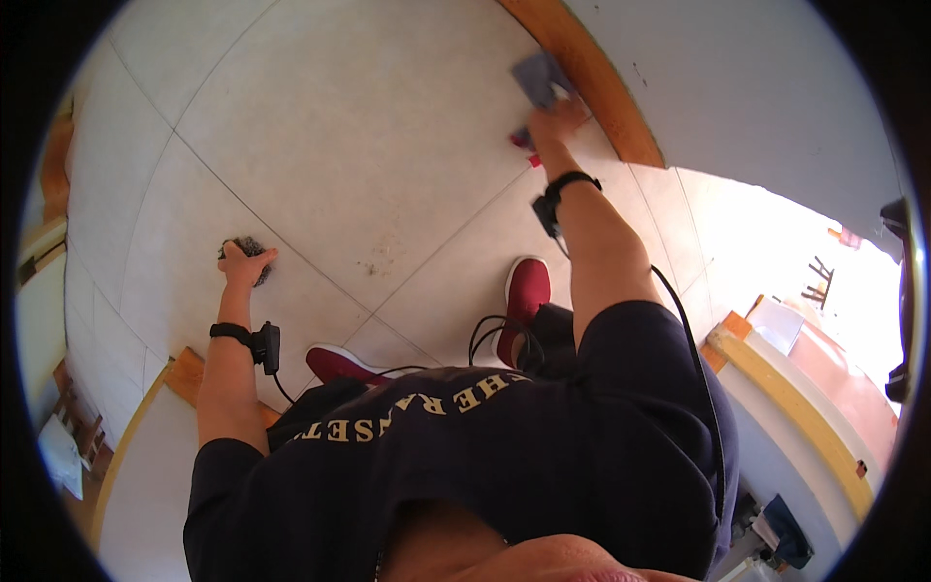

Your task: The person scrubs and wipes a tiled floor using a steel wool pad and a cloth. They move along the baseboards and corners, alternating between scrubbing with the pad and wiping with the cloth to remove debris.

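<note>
My left hand (244,263) rests on a dark steel wool scouring pad (249,247) on the pale tiled floor (320,167), thumb and fingers spread around it. My right hand (556,122), blurred, reaches to the foot of the wall and grips a grey-blue cloth (540,78) beside the brown skirting (607,94). A red and dark piece (522,138), perhaps part of the cloth, shows beneath that hand. Small brownish specks (377,263) lie on the tiles between my hands.
My red shoes (527,287) stand on the tiles. Black cables (502,320) hang near them and run from the wrist straps. A white wall (727,87) rises at the upper right. Wood-edged panels (793,415) flank me, and a bright opening (756,218) lies to the right.
</note>
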Available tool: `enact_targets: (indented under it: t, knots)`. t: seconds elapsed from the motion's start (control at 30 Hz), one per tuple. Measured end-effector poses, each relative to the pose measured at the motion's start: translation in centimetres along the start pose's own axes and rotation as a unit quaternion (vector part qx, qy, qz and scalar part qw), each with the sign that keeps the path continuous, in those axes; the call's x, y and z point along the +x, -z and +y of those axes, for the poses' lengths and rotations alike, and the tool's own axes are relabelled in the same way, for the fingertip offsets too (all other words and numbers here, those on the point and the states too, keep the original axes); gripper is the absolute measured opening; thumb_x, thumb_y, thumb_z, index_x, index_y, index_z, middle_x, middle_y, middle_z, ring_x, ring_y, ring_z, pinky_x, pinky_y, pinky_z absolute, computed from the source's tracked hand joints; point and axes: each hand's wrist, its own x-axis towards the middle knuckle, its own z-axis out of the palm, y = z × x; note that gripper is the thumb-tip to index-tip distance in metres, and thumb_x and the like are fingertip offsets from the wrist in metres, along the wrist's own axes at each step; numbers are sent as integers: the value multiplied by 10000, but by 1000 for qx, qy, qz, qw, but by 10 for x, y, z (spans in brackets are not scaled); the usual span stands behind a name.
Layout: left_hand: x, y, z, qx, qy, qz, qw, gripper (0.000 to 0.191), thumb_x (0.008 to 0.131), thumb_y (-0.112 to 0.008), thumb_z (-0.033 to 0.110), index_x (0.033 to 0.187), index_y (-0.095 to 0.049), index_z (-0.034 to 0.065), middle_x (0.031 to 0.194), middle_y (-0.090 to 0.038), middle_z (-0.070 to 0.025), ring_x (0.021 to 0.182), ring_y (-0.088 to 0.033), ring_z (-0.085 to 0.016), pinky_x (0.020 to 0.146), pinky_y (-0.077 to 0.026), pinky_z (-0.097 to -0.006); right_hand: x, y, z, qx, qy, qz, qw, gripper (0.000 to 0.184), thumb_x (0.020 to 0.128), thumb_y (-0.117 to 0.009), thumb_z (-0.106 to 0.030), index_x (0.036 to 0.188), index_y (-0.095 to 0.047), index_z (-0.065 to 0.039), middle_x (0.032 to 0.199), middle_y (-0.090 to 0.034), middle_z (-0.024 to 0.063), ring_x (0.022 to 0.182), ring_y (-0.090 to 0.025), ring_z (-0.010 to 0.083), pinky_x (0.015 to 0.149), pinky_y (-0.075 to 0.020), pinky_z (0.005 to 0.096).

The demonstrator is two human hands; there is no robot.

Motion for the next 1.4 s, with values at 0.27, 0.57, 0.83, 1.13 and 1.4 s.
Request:
enact_targets:
  t: [0.27, 0.57, 0.83, 1.13, 1.4]
  knots:
    - [-11, 7, -3, 25, -119, 71, 990, 913, 575, -906, 445, 1226, -509, -57, 1253, -523, -252, 1201, -484, -403, 945, -459, -494, -122, 61, -124, 188, 283, -328, 882, 322, 704, -694, -145, 990, -682, 2, 1331, -502, 80, 1284, -389, 327, 1049, -398, 422]
    - [-118, 22, 193, -342, -472, -98, 807, 542, 850, -728, 80, 1272, -389, 100, 1110, -532, -60, 1016, -548, -125, 873, -485, -276, -69, 107, -134, 585, -104, -434, 677, 540, 836, -721, -406, 1197, -568, -34, 1162, -621, 78, 981, -621, 210, 822, -510, 348]
    - [-177, 19, 244, -447, -433, -302, 722, 671, 830, -726, 96, 1401, -374, 115, 1185, -532, -83, 1042, -553, -147, 846, -506, -291, -76, 123, -123, 616, -127, -386, 675, 449, 811, -784, -197, 1138, -574, 27, 983, -667, 101, 878, -636, 169, 780, -521, 323]
    - [-83, 3, 128, 18, -328, 105, 939, 869, 729, -790, 329, 1421, -374, 9, 1459, -388, -215, 1352, -373, -356, 1127, -318, -434, -3, 81, 21, -5, 110, -120, 987, 178, 848, -629, -148, 962, -661, -15, 1422, -488, 66, 1206, -508, 308, 970, -463, 428]
    - [-101, -4, 103, 154, -258, 10, 954, 1119, 698, -801, 424, 1501, -185, -52, 1589, -145, -226, 1472, -173, -321, 1199, -197, -366, -7, 70, 8, -144, 143, -221, 954, 187, 864, -564, -104, 998, -688, -59, 1519, -396, 18, 1275, -465, 239, 977, -427, 417]
